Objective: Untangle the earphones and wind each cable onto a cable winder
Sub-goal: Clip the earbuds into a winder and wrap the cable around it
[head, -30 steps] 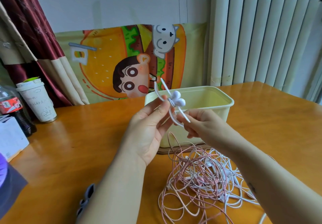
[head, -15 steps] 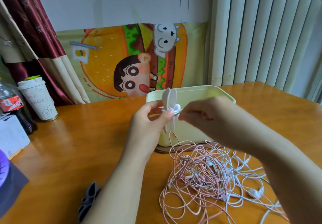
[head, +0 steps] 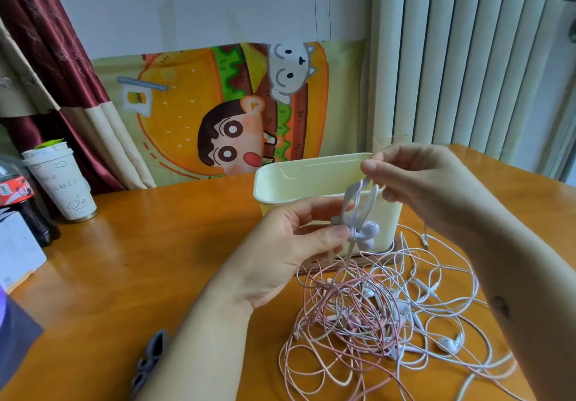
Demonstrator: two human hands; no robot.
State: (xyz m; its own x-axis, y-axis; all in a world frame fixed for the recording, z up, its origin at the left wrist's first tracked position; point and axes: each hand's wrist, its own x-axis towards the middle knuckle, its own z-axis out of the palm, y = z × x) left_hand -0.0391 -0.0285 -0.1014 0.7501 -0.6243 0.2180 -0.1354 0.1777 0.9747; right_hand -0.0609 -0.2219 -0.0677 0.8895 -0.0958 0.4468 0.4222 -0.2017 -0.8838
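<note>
My left hand pinches the pale lilac cable winder low down between curled thumb and forefinger, just beside two glossy white earbuds. My right hand has its fingertips curled and nipped on the winder's upper end. The winder is a thin, soft-looking loop, its long axis nearly upright and leaning right at the top.

Both hands hang above the tabletop, in front of the smooth cream plastic bin. A loose tangle of cables, pink and white, sprawls toward the near right edge, touching the bin's base. One pink strand rises from it to the winder.

Bare glossy wood runs left of my forearm to the paper cup and bottle at the left edge. A grey winder lies by the near edge.
</note>
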